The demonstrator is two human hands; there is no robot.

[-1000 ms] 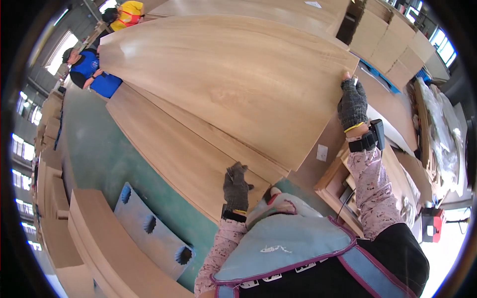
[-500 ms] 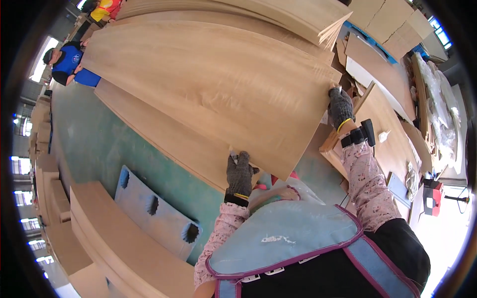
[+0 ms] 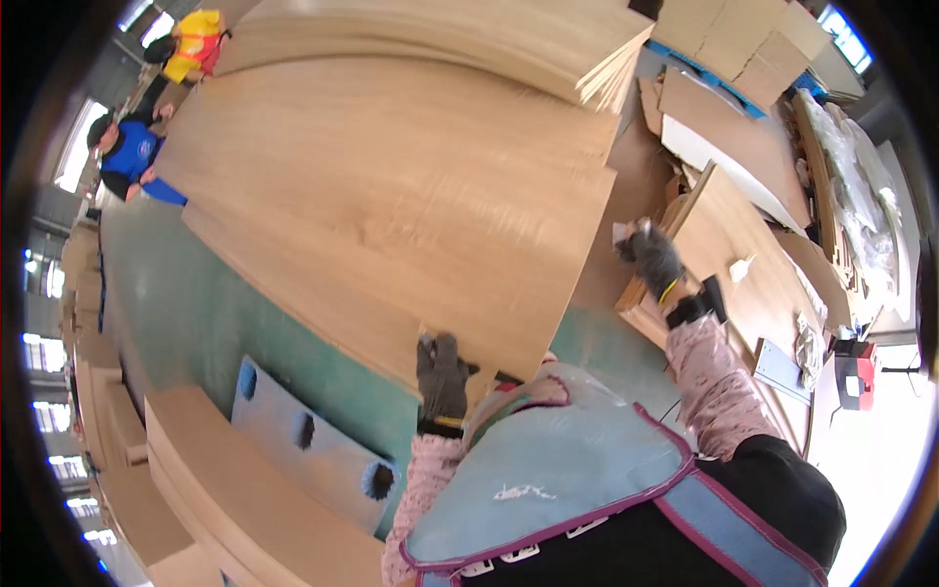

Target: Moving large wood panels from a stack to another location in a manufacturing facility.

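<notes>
A large, thin wooden sheet (image 3: 391,205) stretches away from me, lying over other sheets whose edges show beside it. My left hand (image 3: 442,380), in a dark grey knitted glove, rests on the sheet's near edge with fingers stretched forward and thumb out to the side. Off the sheet's right edge is my right hand (image 3: 653,256), gloved alike and slightly blurred. Its fingers are curled, with a small white piece (image 3: 619,233) at their tips. At the far left end, a person in a blue top (image 3: 135,152) has both hands near the sheet.
Another person, in yellow and red (image 3: 196,47), stands farther back beside a stack of wooden sheets (image 3: 440,44). More boards (image 3: 738,235) lie to my right. A blue-grey panel with round holes (image 3: 303,430) and long cardboard boxes (image 3: 215,470) are at the near left.
The wooden sheet has shifted left and settled over the sheets below. My right hand has let go of its corner and moved down. My left hand has moved left and nearer.
</notes>
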